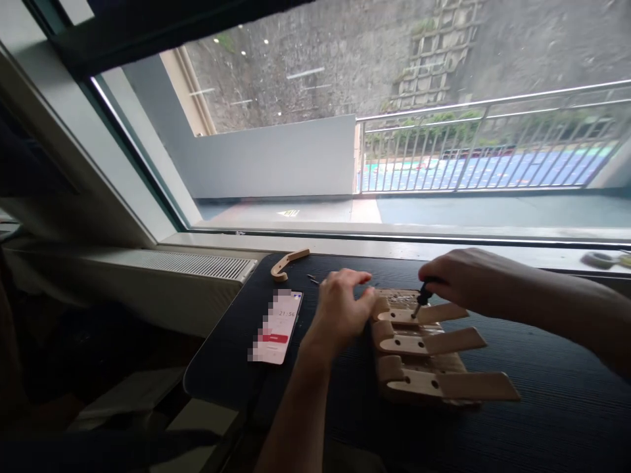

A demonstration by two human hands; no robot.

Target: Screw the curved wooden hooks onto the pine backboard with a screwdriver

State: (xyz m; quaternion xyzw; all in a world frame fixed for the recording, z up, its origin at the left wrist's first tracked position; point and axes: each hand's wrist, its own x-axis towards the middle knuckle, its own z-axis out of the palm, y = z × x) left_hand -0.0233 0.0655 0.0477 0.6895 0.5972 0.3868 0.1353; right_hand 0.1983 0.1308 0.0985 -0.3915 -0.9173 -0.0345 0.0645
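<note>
Curled round the dark handle of a screwdriver [422, 295], my right hand [446, 279] holds it tilted, its tip at a hole in the farthest of three curved wooden hooks [404, 316]. These hooks lie side by side across a wooden block [451, 362], their flat ends jutting out to the right. My left hand [344, 305] is at the block's left edge, thumb and forefinger apart, thumb against or very close to the far hook's rounded end. Its other fingers are partly hidden. Small shiny bits, too small to name, lie on the block's far end.
A loose wooden hook [284, 264] lies at the back left of the dark table [221, 348], with small metal pieces [313, 279] near it. A phone [280, 328] lies left of my left forearm. Behind the table are a window sill [345, 248] and a large window; a vented radiator cover [197, 263] stands left.
</note>
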